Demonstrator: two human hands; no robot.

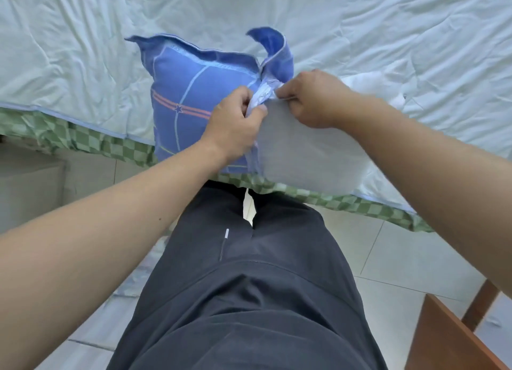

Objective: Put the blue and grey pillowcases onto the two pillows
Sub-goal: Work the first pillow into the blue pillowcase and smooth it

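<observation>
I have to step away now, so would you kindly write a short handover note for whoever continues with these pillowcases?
Left hand: grips the open edge of the blue pillowcase.
Right hand: pinches the fabric at the same opening, beside the white pillow.
Position: both lie at the bed's near edge on the pale quilt; the pillow's far end is inside the case, and most of it is exposed.
Done: insertion started.
Left: pull the blue case fully over and close it. No grey pillowcase is visible; something white lies behind the right hand, possibly the second pillow.
</observation>
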